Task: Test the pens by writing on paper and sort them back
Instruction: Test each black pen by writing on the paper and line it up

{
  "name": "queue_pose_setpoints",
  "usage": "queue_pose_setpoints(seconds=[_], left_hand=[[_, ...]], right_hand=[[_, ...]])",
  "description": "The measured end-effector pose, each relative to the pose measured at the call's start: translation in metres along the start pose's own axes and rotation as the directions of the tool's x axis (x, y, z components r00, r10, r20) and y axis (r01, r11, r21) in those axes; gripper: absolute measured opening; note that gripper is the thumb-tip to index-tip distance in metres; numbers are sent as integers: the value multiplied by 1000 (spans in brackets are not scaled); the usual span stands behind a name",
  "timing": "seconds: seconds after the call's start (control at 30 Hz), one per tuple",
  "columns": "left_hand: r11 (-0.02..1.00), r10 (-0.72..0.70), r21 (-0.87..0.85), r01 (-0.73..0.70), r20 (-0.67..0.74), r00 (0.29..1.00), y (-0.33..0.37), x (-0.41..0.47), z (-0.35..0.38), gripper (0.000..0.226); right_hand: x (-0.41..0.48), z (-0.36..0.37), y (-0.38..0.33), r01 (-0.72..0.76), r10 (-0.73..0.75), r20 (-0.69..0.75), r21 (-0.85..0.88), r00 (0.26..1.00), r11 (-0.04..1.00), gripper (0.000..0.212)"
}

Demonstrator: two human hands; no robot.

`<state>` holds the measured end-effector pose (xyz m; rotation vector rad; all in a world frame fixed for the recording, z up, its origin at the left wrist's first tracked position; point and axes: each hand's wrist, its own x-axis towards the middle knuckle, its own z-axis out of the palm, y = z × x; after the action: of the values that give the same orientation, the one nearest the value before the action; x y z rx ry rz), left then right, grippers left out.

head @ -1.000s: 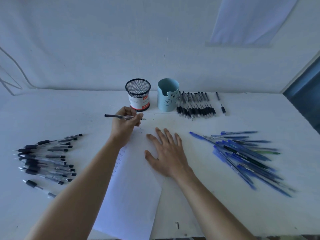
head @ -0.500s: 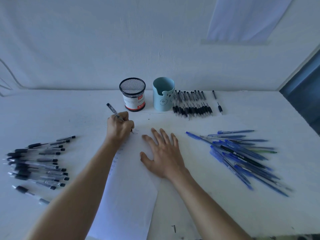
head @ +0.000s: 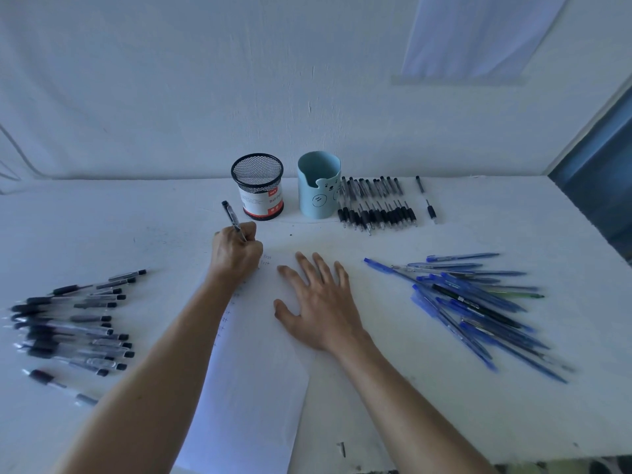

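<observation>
— What does the pen (head: 232,218) look like?
— Clear barrel, black top end. My left grip (head: 236,254) pinches it low down, at the paper's (head: 253,388) top edge.
— Pointing where?
— Tip down, long axis slanting up and leftward. My right grip (head: 321,302) lies spread on the paper.

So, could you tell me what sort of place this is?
Probably a desk for sorting stationery: a white table, a mesh pen cup, a blue holder, a pile of blue pens.
</observation>
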<state>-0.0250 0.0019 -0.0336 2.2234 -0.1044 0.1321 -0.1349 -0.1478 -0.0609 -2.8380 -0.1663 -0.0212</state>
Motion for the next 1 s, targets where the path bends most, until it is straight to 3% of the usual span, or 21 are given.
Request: queue_pose_setpoints(seconds=[0.47, 0.83, 1.0], left_hand=[[1000, 7, 3, -7, 0, 1000, -2, 0, 3, 18], [999, -20, 25, 20, -13, 1000, 1, -1, 5, 35], [1000, 24, 12, -24, -2, 1000, 0, -1, 4, 31]], right_hand=[[0, 1, 0, 0, 0, -24, 1, 1000, 1000, 64], [0, 2, -1, 1, -1, -20, -5, 1000, 1000, 68], [0, 2, -1, -1, 1, -24, 3, 1000, 1000, 69]])
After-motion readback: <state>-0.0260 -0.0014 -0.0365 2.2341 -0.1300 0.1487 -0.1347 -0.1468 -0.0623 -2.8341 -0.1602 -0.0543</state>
